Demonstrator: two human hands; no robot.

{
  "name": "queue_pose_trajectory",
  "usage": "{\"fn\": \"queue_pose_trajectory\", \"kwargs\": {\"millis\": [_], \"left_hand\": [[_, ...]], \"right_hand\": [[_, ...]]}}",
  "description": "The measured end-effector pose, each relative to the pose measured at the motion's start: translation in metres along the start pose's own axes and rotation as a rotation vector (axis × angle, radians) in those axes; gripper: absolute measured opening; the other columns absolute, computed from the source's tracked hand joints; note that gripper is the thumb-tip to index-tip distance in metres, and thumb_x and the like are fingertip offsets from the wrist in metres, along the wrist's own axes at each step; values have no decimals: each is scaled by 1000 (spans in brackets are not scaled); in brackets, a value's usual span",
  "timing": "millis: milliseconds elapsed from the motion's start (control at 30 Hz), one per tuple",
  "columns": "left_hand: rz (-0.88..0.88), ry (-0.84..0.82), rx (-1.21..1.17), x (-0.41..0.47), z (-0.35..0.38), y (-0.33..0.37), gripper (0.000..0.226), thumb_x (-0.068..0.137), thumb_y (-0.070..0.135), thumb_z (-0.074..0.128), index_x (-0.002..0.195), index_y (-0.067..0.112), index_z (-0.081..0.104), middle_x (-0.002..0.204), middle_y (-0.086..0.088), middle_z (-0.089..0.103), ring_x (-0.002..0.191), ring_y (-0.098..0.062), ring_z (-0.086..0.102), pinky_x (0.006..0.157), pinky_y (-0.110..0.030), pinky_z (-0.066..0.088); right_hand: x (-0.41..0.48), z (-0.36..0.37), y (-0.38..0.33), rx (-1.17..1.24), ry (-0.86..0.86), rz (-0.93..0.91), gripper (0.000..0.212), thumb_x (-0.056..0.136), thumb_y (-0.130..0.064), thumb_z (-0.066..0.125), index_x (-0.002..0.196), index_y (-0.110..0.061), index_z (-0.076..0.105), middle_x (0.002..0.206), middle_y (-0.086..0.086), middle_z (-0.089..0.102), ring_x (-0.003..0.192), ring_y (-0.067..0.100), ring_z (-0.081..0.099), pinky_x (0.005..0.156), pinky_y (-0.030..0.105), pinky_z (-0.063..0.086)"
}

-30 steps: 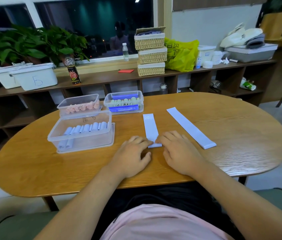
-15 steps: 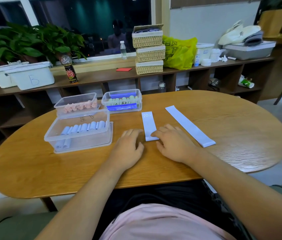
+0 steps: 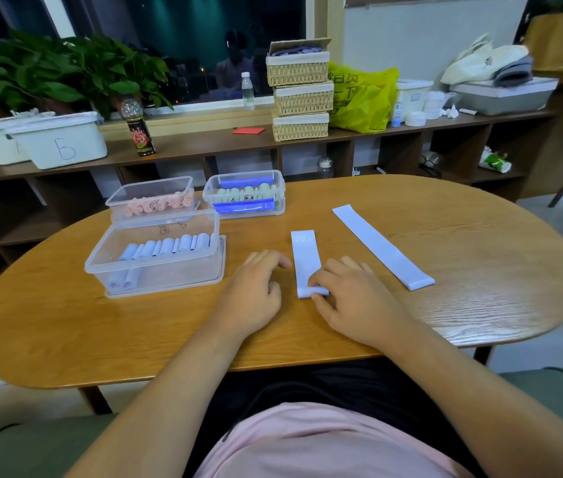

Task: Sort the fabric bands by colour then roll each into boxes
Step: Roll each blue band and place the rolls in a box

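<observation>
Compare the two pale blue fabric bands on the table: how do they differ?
The short pale blue fabric band has its near end curled into a roll under the right hand; the long pale blue fabric band lies flat, untouched. The short one points straight away and shows a printed 20; the long one lies diagonally, no print visible. Both match in colour and width.

Our left hand (image 3: 255, 288) has slid off the pale blue band (image 3: 304, 257) and now rests on the desk (image 3: 135, 332) just left of it. Meanwhile our right hand (image 3: 352, 298) has its fingers (image 3: 318, 279) curling the band's near end into a first small roll.
</observation>
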State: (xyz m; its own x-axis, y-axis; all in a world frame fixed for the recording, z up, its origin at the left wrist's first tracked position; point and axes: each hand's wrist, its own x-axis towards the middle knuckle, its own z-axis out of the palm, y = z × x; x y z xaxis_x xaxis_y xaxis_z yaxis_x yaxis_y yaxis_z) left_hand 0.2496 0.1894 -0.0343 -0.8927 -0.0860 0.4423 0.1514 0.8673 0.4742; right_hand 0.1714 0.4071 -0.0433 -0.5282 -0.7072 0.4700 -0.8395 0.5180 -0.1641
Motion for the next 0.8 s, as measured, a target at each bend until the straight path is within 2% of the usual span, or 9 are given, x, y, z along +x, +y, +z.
{"fn": "queue_pose_trajectory", "kwargs": {"millis": [133,267,333,467,600,667,800], "left_hand": [[167,-65,-60,-3,-1,3,46,75,-7,53,104,26,67,106,17,62,110,-13,56,94,-40,49],[245,-138,-85,-5,1,4,52,74,-7,52,110,25,73,112,16,63,111,-16,57,97,-37,48],[240,-170,-69,-5,2,5,52,77,-2,51,113,27,74,113,19,63,112,-13,55,96,-37,49],[200,-209,-25,-2,2,6,50,80,5,54,119,31,71,116,22,62,114,-10,53,97,-38,50],[184,-213,-3,0,3,5,50,81,6,54,121,31,70,119,23,62,117,-8,52,100,-38,49],[168,-208,10,0,4,3,51,82,6,55,124,30,71,121,23,63,119,-6,51,102,-37,49],[129,-208,42,2,6,1,56,85,8,55,134,29,69,126,22,62,124,-2,47,109,-35,46]], "right_hand": [[-10,-1,-1,3,-8,26,16,96,-43,56,105,-35,66,97,-18,54,94,9,43,81,32,33],[-11,2,0,14,9,61,19,96,-47,56,106,-38,70,99,-19,59,97,8,46,84,31,35],[-11,3,0,5,12,72,24,98,-50,54,109,-39,72,103,-20,61,99,8,47,86,30,34],[-11,2,-2,-29,20,113,28,100,-50,50,113,-38,72,108,-20,58,100,11,47,86,34,42],[-9,0,-2,30,28,87,12,99,-31,58,111,-33,62,102,-23,49,96,6,42,79,29,35],[-9,0,-1,47,28,87,12,98,-27,60,107,-34,60,99,-25,45,93,4,41,77,28,33],[-9,4,1,30,29,115,18,98,-31,59,115,-36,61,107,-20,56,98,7,47,78,29,33]]}}
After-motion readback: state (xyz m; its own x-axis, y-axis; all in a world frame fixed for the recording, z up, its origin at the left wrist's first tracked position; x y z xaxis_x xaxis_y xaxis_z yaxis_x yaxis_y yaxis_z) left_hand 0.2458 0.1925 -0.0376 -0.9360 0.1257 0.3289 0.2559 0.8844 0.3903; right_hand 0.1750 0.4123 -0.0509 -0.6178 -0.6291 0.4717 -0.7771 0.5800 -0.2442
